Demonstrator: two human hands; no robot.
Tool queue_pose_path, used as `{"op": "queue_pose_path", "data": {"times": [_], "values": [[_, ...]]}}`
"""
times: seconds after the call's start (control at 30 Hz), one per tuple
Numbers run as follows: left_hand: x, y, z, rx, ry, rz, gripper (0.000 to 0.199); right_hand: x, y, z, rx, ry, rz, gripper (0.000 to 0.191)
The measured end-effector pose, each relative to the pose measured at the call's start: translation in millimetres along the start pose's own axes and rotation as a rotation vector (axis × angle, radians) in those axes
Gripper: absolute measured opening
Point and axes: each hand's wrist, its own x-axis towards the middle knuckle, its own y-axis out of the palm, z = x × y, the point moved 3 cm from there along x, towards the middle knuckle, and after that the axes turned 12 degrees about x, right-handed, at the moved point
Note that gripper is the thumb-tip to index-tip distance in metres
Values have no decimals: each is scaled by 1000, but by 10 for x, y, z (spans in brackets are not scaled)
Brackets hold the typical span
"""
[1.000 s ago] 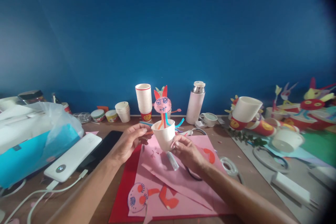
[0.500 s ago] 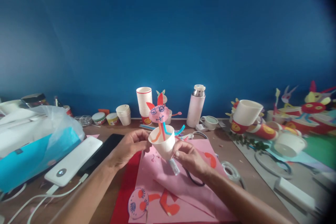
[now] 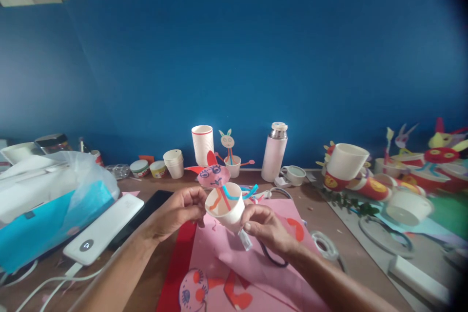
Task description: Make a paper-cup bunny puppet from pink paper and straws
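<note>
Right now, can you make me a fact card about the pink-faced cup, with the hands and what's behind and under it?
Cup: white cup, tilted, held up
Face: pink paper face with red ears
Inside cup: orange, red and blue strips
Right hand: right hand grips the cup's right side
Left hand: left hand at the cup's left side; grip unclear
Behind: stacked cups, rabbit-eared figure, pale flask
Underneath: pink paper

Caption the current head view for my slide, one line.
Right hand holding a white cup bearing a red-eared pink paper figure, left hand close by, above pink paper.
</note>
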Motion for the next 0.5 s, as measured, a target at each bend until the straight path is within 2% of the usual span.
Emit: {"op": "queue_pose_path", "data": {"times": [0.23, 0.5], "values": [[16, -37, 37, -3, -26, -3, 3, 9, -42, -36, 6, 1, -33, 9], [58, -23, 42, -63, -62, -82, 5, 0, -40, -108, 140, 49, -100, 12]]}}
